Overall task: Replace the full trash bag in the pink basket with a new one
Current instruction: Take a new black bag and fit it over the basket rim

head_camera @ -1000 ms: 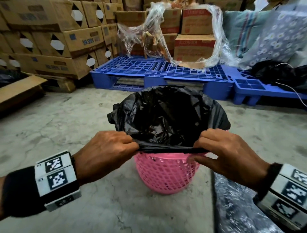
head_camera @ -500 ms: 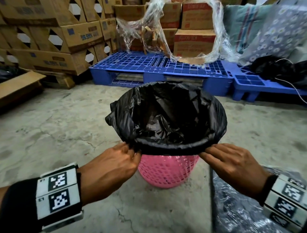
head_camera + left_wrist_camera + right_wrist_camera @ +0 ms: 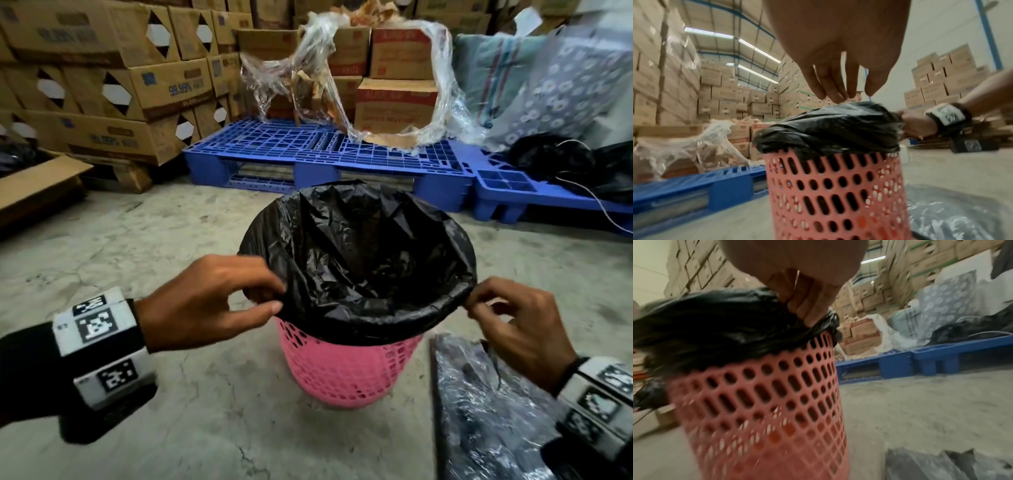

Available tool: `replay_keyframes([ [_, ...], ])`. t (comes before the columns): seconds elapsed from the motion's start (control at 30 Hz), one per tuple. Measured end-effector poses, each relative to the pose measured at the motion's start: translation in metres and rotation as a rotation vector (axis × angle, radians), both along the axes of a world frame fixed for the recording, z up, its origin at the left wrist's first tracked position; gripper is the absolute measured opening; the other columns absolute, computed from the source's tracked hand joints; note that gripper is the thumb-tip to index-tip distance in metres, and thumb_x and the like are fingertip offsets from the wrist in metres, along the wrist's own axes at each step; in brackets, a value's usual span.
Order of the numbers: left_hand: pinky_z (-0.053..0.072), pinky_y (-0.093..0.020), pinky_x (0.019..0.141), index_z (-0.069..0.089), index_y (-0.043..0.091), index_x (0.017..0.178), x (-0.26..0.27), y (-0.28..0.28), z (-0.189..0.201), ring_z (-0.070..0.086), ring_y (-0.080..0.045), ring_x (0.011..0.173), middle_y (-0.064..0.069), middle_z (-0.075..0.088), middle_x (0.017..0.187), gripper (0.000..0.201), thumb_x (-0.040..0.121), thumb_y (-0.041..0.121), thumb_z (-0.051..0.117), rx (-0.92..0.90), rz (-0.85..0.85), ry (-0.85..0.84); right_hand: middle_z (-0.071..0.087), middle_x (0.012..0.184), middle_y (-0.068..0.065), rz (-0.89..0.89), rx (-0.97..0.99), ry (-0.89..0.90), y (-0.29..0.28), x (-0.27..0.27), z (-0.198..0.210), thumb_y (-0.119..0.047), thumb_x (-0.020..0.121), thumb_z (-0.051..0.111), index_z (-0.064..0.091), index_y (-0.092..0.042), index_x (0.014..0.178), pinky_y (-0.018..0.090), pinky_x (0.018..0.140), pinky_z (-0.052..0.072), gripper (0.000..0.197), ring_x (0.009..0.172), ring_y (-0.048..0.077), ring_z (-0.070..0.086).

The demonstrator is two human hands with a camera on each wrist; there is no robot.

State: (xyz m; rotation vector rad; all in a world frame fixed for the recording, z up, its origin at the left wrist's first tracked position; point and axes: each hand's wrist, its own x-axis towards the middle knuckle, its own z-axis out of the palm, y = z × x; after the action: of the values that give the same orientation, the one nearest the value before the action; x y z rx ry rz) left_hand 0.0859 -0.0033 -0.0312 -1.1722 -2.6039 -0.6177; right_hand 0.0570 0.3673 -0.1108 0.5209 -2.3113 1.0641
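Standing upright, mouth up, the pink basket [image 3: 346, 370] wears a black bag [image 3: 359, 260] pinched at opposite rims by left grip [image 3: 205, 301] and right grip [image 3: 520, 325].

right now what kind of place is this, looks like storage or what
Most likely a warehouse: cardboard boxes stacked high, blue plastic pallets on a bare concrete floor, and a high metal roof.

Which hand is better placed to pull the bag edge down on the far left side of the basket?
Probably the left hand: it already pinches the black bag at the pink basket rim's left side.
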Motion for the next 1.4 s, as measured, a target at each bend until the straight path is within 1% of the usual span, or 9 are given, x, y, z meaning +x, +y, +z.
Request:
replay_keyframes([
  [0.13,0.032,-0.028,0.106,0.051,0.026,0.129,-0.024,0.001,-0.009,0.043,-0.006,0.125,0.007,0.054,0.133,0.060,0.081,0.062,0.048,-0.264,0.087,0.044,0.063,0.098,-0.007,-0.075,0.112,-0.036,0.003,-0.013,0.019,-0.030,0.082,0.055,0.067,-0.017,0.100,0.007,0.079,0.044,0.025,0.089,-0.007,0.054],
  [0.27,0.038,-0.024,0.093,0.059,0.030,0.111,-0.031,0.007,-0.011,0.049,0.000,0.089,0.015,0.059,0.094,0.052,0.082,0.068,0.040,-0.445,0.044,-0.074,0.069,0.108,-0.001,0.095,0.577,-0.111,-0.001,-0.016,0.026,-0.065,0.093,0.022,0.073,-0.016,0.095,0.025,0.103,0.033,0.071,0.117,0.015,0.052],
  [0.37,0.046,-0.028,0.078,0.065,0.027,0.103,-0.035,0.008,-0.003,0.056,-0.005,0.082,0.009,0.065,0.090,0.050,0.084,0.066,0.038,-0.355,-0.005,-0.126,0.069,0.104,-0.015,0.057,0.714,-0.199,-0.005,-0.012,0.049,-0.079,0.083,0.009,0.074,-0.028,0.092,0.030,0.112,0.020,0.084,0.115,0.002,0.053],
  [0.5,0.040,-0.035,0.104,0.059,0.025,0.117,-0.063,-0.001,-0.010,0.047,-0.011,0.120,0.000,0.056,0.129,0.064,0.082,0.070,0.030,-0.149,0.206,-0.031,0.053,0.140,-0.014,0.126,0.805,-0.281,-0.034,-0.019,0.101,-0.092,0.068,0.010,0.059,-0.040,0.124,0.032,0.118,0.017,0.091,0.134,0.000,0.038],
  [0.6,0.026,-0.038,0.115,0.024,0.027,0.143,-0.090,-0.006,-0.022,0.026,-0.021,0.139,-0.008,0.029,0.152,0.088,0.071,0.072,0.046,-0.066,0.546,-0.298,0.028,0.158,-0.014,0.239,0.926,-0.359,-0.080,-0.034,0.140,-0.093,0.059,0.016,0.033,-0.046,0.143,0.032,0.122,0.012,0.097,0.145,0.004,0.020],
  [0.7,0.037,-0.042,0.109,0.013,0.034,0.144,-0.106,-0.007,-0.030,0.039,-0.022,0.132,0.000,0.036,0.145,0.100,0.061,0.044,0.067,0.148,0.527,-0.604,0.009,0.163,-0.012,0.328,1.162,-0.485,-0.128,-0.057,0.156,-0.085,0.063,0.039,0.009,-0.047,0.148,0.049,0.124,0.002,0.098,0.150,0.013,0.002],
  [0.83,0.031,-0.039,0.113,-0.005,0.032,0.147,-0.105,-0.010,-0.036,0.019,-0.018,0.142,0.005,0.009,0.157,0.106,0.062,0.026,0.058,0.212,0.513,-0.711,-0.005,0.164,-0.003,0.345,1.541,-0.640,-0.172,-0.087,0.113,-0.072,0.073,0.058,-0.005,-0.045,0.149,0.063,0.119,-0.001,0.102,0.150,0.026,-0.006],
  [1.0,0.025,-0.027,0.111,-0.010,0.034,0.145,-0.105,-0.010,-0.045,0.004,-0.016,0.146,0.005,-0.012,0.159,0.098,0.074,0.025,0.057,0.242,0.508,-0.716,-0.001,0.163,0.013,0.365,1.696,-0.734,-0.194,-0.108,0.022,-0.027,0.099,0.043,0.002,-0.028,0.153,0.056,0.116,0.014,0.068,0.148,0.039,0.005],
  [1.4,0.037,-0.035,0.106,-0.007,0.043,0.143,-0.100,-0.010,-0.047,0.013,-0.017,0.145,0.014,-0.019,0.156,0.089,0.081,0.023,0.053,0.354,0.456,-0.746,-0.017,0.161,0.016,0.396,1.820,-0.828,-0.205,-0.142,-0.084,-0.030,0.100,0.041,0.000,-0.021,0.153,0.063,0.117,0.011,0.068,0.146,0.046,0.002],
])
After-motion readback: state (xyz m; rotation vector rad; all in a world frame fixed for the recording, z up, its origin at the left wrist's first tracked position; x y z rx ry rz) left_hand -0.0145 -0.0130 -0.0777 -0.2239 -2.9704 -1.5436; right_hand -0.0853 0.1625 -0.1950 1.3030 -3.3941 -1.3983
